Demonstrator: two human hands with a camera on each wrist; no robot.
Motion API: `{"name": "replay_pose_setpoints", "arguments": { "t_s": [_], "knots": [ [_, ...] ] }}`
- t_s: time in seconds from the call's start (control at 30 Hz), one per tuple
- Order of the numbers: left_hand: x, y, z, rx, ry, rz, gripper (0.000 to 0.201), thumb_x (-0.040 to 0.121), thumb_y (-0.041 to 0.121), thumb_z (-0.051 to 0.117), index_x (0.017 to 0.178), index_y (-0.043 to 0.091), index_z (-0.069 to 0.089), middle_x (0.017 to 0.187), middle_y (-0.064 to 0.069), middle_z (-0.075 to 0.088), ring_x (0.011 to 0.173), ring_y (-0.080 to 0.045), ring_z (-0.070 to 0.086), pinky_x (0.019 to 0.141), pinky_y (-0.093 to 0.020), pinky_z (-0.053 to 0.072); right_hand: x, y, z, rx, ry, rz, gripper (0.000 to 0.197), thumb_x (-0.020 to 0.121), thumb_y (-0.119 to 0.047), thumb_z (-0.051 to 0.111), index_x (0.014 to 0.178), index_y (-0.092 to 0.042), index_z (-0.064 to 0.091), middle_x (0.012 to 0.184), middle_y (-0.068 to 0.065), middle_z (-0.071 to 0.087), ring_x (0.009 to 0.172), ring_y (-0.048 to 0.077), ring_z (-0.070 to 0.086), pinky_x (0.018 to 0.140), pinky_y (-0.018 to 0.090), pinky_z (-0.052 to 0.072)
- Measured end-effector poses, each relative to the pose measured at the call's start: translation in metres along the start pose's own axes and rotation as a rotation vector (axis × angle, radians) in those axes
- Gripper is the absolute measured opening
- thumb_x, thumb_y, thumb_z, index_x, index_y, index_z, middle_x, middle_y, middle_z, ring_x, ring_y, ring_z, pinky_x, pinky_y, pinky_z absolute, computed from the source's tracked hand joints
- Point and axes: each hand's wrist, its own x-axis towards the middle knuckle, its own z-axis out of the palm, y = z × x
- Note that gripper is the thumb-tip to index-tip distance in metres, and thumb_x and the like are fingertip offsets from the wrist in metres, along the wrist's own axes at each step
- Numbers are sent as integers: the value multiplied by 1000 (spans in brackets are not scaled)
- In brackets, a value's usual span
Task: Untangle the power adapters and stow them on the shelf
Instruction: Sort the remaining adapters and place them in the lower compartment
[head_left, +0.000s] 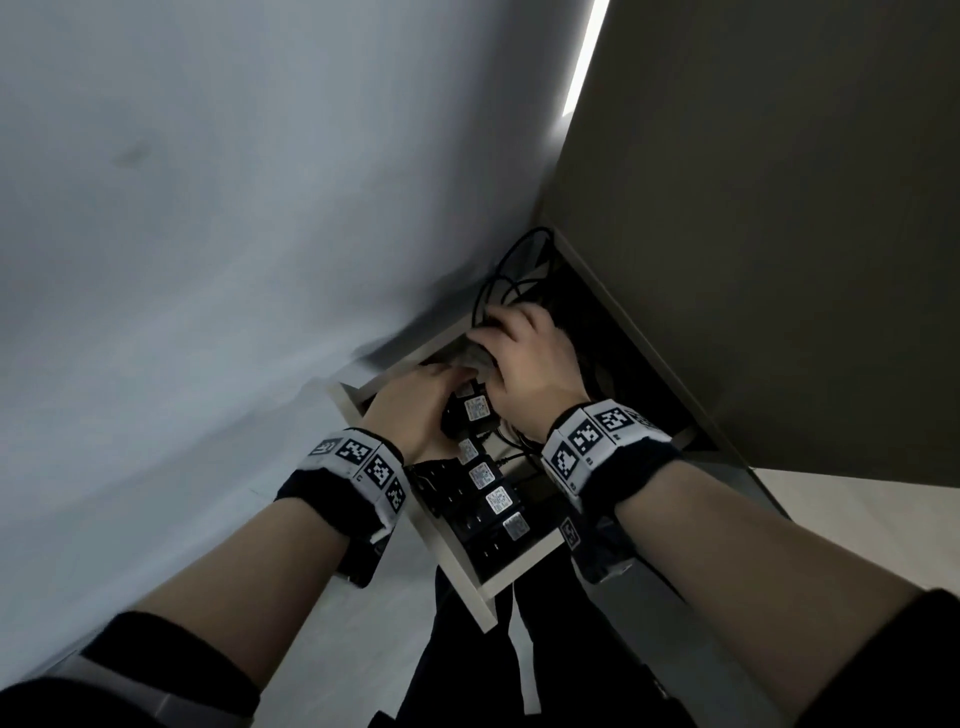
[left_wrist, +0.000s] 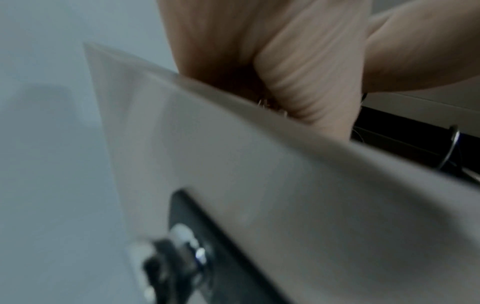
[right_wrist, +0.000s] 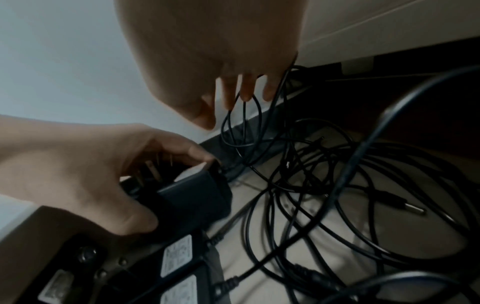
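Now the left hand (right_wrist: 78, 176) grips a black adapter (right_wrist: 197, 195) by its rigid body, just beside the row of adapters (head_left: 488, 488) on the shelf (head_left: 519, 566). Above it, the right hand (right_wrist: 207, 61) hooks limp, snag-prone cords (right_wrist: 244, 127) through curled fingers.

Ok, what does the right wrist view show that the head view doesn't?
Only the right wrist view shows the left hand gripping a black power adapter with its prongs under the fingers, a loose barrel plug on the shelf floor, and thin cable loops hanging from the right hand's fingers.

Only the head view shows the row of adapters already lined up along the shelf's left wall, and the marker wristbands.

Both show the two hands close together over the tangled cables.
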Motion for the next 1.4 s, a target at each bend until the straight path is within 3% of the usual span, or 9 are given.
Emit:
{"name": "replay_pose_setpoints", "arguments": {
  "t_s": [0.13, 0.27, 0.4, 0.57, 0.8, 0.93, 1.17, 1.27, 1.4],
  "knots": [
    [0, -6, 12, 69, -36, -53, 80, 65, 22, 70, 138, 23, 39, 130, -1, 54, 120, -24, 51, 97, -34, 45, -13, 14, 19, -139, -253, 209, 49, 91, -35, 45, 140, -26, 42, 154, 4, 25, 143, 23, 14, 112, 47, 20],
    [2, -10, 18, 80, -76, -90, 76, 70, 22, 71, 137, 25, 35, 128, -2, 53, 119, -25, 51, 95, -34, 44, -22, 27, 24, -130, -355, 363, 54, 93, -40, 41, 145, -31, 30, 154, 3, 24, 140, 25, 19, 109, 45, 28],
    [4, -8, 20, 21, -83, -161, 71, 74, 42, 69, 133, 23, 34, 119, -5, 56, 109, -26, 56, 86, -35, 47, -18, 33, 17, 54, -441, 500, 62, 91, -38, 45, 148, -36, 20, 154, 3, 23, 138, 30, 27, 105, 41, 35],
    [4, -6, 27, 21, -27, -187, 58, 84, 42, 61, 131, 22, 34, 121, -7, 55, 108, -28, 55, 85, -37, 47, -19, 38, 12, 346, -362, 671, 67, 90, -29, 50, 150, -32, 19, 147, 11, 36, 130, 30, 42, 101, 33, 37],
    [0, -10, 27, 94, -30, -132, 66, 83, 18, 58, 141, 30, 30, 134, -5, 44, 118, -28, 49, 90, -40, 48, -15, 29, 7, 115, -245, 732, 55, 86, -34, 52, 136, -14, 42, 142, 12, 34, 132, 30, 31, 103, 43, 34],
    [-6, -12, 30, 180, -68, -86, 73, 81, 13, 58, 142, 41, 28, 138, -4, 38, 119, -28, 46, 88, -37, 47, -15, 32, 4, 64, -318, 713, 46, 87, -40, 49, 126, -16, 53, 138, 10, 43, 127, 30, 40, 104, 44, 34],
    [-11, -7, 28, 178, -82, -77, 56, 85, 17, 56, 137, 34, 43, 154, -4, 21, 139, -27, 25, 105, -39, 39, -22, 29, 3, 92, -119, 520, 37, 86, -29, 50, 122, -23, 58, 127, 3, 55, 118, 25, 50, 97, 38, 40],
    [-19, -9, 16, -48, 68, -99, 46, 84, 19, 56, 130, 22, 52, 141, -4, 40, 130, -24, 39, 100, -36, 44, -20, 22, 0, 240, -79, 468, 30, 87, -21, 52, 115, -17, 62, 124, 3, 55, 112, 21, 54, 89, 27, 42],
    [-39, -20, -15, -133, 272, -270, 17, 89, 26, 50, 94, 16, 63, 93, -3, 66, 90, -25, 62, 75, -30, 46, -18, 12, -4, 336, -43, 416, 23, 87, -17, 52, 105, -15, 66, 113, 1, 62, 100, 19, 60, 83, 25, 44]
  ]
}}
